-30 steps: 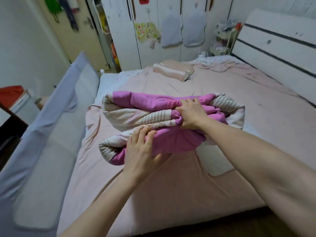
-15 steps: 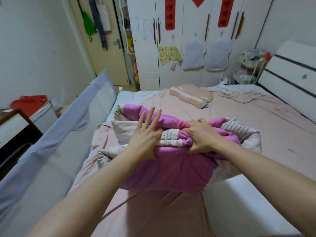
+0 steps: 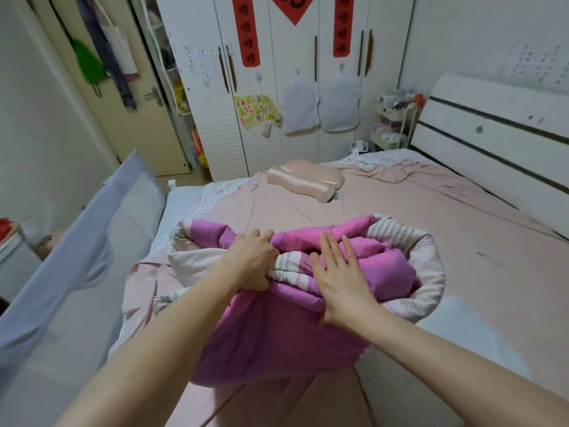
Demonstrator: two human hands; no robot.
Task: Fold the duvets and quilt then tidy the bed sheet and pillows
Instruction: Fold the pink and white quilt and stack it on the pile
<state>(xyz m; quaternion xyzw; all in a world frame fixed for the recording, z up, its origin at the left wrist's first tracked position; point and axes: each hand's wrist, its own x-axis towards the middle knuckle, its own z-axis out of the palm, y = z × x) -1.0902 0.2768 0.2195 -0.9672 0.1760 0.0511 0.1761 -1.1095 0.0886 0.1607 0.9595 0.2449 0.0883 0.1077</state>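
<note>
The folded duvet (image 3: 308, 272), pink-purple on one face and cream with a dashed print on the other, sits in a thick bundle on the near part of the bed sheet (image 3: 462, 241), with one purple flap hanging toward the bed's near edge. The left hand (image 3: 251, 261) has its grip closed on a bunched fold at the bundle's middle; the right hand (image 3: 340, 278) lies flat with straight fingers, pressing the top layers down. The duvet looks soft, puffy and light, likely to spring open, so hold it across the stacked layers rather than by one edge. A pink pillow (image 3: 304, 181) rests farther up; what lies crumpled beyond it is hard to tell.
</note>
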